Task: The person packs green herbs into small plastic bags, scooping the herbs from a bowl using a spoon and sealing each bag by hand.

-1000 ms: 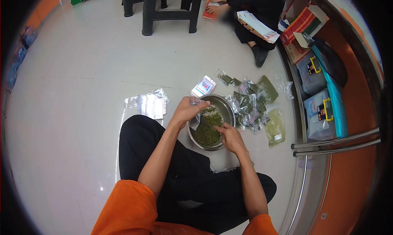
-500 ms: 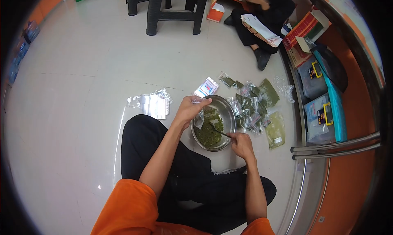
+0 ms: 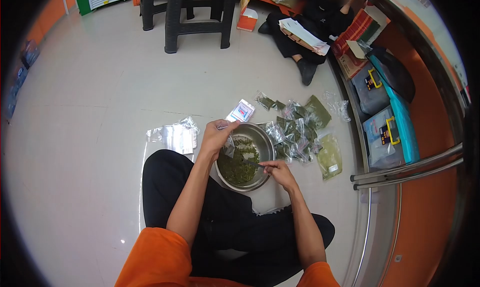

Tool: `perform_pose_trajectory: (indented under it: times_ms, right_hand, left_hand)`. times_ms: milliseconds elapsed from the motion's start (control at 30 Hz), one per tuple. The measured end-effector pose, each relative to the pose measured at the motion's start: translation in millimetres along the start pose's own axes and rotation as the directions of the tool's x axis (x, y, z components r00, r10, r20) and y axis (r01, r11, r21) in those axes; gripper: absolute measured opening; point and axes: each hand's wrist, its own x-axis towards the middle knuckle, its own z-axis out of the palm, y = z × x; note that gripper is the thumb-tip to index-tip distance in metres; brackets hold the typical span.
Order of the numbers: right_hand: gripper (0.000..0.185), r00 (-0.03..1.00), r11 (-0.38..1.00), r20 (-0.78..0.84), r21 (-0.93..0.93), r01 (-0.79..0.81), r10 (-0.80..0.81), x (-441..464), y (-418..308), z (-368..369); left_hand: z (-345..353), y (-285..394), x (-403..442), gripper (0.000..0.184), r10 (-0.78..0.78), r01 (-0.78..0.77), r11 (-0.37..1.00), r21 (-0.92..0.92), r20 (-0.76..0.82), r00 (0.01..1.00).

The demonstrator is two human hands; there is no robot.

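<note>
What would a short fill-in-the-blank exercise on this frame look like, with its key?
1. The left hand holds a small clear plastic ____ at the metal bowl.
2. The right hand grips the handle of a ____ that reaches into the bowl.
3. The mixture in the bowl is coloured ____.
4. The person's left sleeve is coloured ____.

Missing words: bag; spoon; green; orange.

Bright, fairly even light fills the room, and the glossy floor [image 3: 90, 162] throws back a small spot of glare and a thin white streak. The metal bowl [image 3: 266, 149] and clear plastic bags [image 3: 179, 139] glint. Wide-angle distortion curves the edges, corners go black, and blur hides part of the seated person [image 3: 320, 17].
</note>
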Motion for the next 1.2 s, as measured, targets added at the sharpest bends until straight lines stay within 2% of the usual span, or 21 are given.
perform_pose_trajectory:
  times_ms: [133, 267, 400, 500, 667, 867, 967, 1033, 1133, 1200]
  right_hand:
    - [0.029, 0.999, 0.999, -0.037, 0.050, -0.015, 0.017, -7.4, -3.8, -12.6]
    - [0.023, 0.989, 0.996, -0.144, 0.086, -0.007, 0.020, -7.2, 3.6, -32.0]
    - [0.021, 0.975, 0.993, -0.201, 0.093, -0.079, 0.096, -8.7, 14.9, -42.2]
    - [0.021, 0.969, 0.991, -0.218, -0.042, -0.128, 0.116, -4.2, 31.8, -39.9]
    - [0.019, 0.971, 0.995, -0.221, -0.032, -0.096, 0.087, 3.6, 49.5, -35.1]
    - [0.017, 0.960, 0.994, -0.259, 0.002, -0.109, 0.106, -1.3, 41.8, -31.4]
    - [0.018, 0.966, 0.994, -0.248, 0.099, -0.045, 0.068, -0.3, 42.4, -32.8]
    - [0.018, 0.964, 0.996, -0.250, 0.056, -0.074, 0.086, 1.0, 40.9, -31.2]
    - [0.019, 0.957, 0.996, -0.278, 0.030, -0.080, 0.086, 3.7, 39.9, -30.1]
    - [0.020, 0.953, 0.995, -0.286, 0.019, -0.100, 0.101, 2.9, 38.7, -31.0]
  left_hand:
    - [-4.2, -9.4, 5.8, 0.034, 0.007, -0.004, 1.000, 0.029, -0.102, 0.995]
    - [-5.2, -17.6, 14.9, 0.033, 0.070, -0.068, 0.997, 0.020, -0.137, 0.988]
    - [-8.0, -19.7, 17.5, 0.034, 0.020, -0.014, 0.999, 0.033, -0.185, 0.983]
    - [-8.4, -20.9, 17.4, 0.035, -0.004, 0.009, 1.000, 0.022, -0.210, 0.978]
    - [-8.8, -22.3, 18.2, 0.037, 0.019, -0.013, 1.000, 0.026, -0.237, 0.971]
    - [-9.8, -11.5, 6.9, 0.043, 0.056, -0.009, 0.986, 0.168, -0.274, 0.960]
    - [-11.9, 3.3, -16.7, 0.035, -0.107, 0.115, 0.993, 0.019, -0.239, 0.965]
    - [-15.6, 8.3, -25.3, 0.034, -0.170, 0.178, 0.984, 0.021, -0.207, 0.964]
    - [-12.7, 18.5, -29.1, 0.033, -0.195, 0.189, 0.981, -0.047, -0.186, 0.963]
    - [-11.8, 9.7, -18.0, 0.032, -0.134, 0.129, 0.991, -0.040, -0.168, 0.977]
